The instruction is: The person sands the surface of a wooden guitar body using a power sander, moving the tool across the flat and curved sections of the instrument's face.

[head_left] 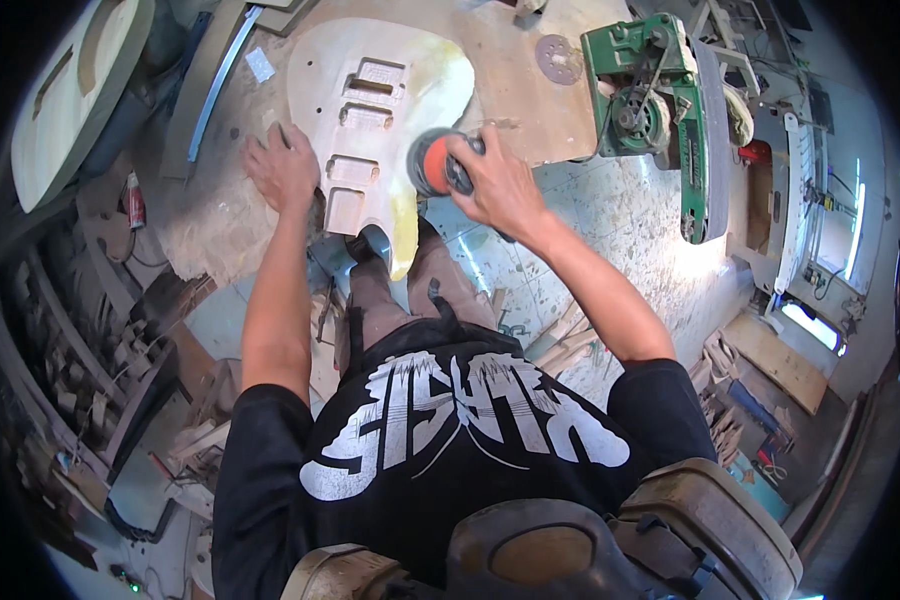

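Observation:
A pale wooden electric guitar body (pixel 320 65) lies on the workbench, with several rectangular cavities cut into its face and yellowish tints along its right side. My right hand (pixel 500 185) is wrapped round a black and orange-red orbital sander (pixel 436 165). The sander sits at the guitar body's right edge, by the inward curve. Whether its pad is spinning cannot be made out. Across the guitar body, my left hand (pixel 283 168) is open, fingers spread on the dusty bench (pixel 205 225), with its thumb side against the left edge.
A green belt sander (pixel 630 90) stands at the right beyond a brown board. A perforated sanding disc (pixel 558 60) lies near it. At the far left is another shaped wooden body (pixel 80 100). A red tube (pixel 133 200) stands below it. Wood offcuts (pixel 570 335) litter the floor.

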Demonstrator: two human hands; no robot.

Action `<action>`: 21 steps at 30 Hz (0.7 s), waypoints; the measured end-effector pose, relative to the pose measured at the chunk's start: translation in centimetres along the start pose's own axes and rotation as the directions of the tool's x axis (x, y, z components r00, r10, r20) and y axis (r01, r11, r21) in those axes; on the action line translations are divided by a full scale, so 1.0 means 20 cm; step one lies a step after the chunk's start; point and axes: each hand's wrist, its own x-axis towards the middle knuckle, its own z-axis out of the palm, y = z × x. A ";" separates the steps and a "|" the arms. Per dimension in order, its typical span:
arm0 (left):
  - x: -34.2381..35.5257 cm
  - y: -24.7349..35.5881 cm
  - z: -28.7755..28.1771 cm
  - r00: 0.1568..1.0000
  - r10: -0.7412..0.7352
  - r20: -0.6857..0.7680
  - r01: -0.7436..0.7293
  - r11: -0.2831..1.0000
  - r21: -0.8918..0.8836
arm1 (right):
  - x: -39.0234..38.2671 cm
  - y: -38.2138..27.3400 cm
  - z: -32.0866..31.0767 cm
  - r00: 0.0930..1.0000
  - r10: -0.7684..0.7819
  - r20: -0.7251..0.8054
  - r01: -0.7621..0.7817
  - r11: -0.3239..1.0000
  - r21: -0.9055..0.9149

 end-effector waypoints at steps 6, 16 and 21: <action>0.00 0.01 0.00 1.000 0.009 -0.005 -0.009 1.000 -0.028 | 0.05 -0.15 0.00 0.998 0.037 0.044 -0.038 0.999 0.019; 0.00 0.00 0.04 1.000 0.010 -0.024 -0.010 1.000 -0.011 | -0.22 -0.18 0.07 0.992 -0.001 0.128 -0.005 0.999 0.048; 0.00 -0.02 0.04 0.999 0.039 -0.031 -0.040 0.999 -0.032 | -0.03 -0.33 0.06 0.994 0.014 0.107 -0.023 0.996 0.081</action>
